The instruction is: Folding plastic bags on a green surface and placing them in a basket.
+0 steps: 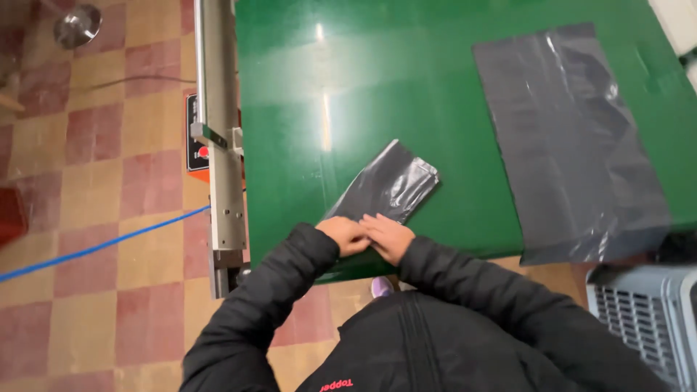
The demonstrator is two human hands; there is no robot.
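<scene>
Both the left hand [347, 234] and right hand [388, 236] pinch the folded black plastic bag [388, 185] at the counter's [363, 87] near edge, a thin, limp, slippery film probably best gripped along its folded end.

We see a big green table [406, 87] shining in the light, a floor [109, 181] of red and yellow squares, and a blue cable [94, 248].

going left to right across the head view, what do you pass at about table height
blue cable → metal side rail → folded black plastic bag under the hands → flat black plastic bag → grey slatted crate
</scene>
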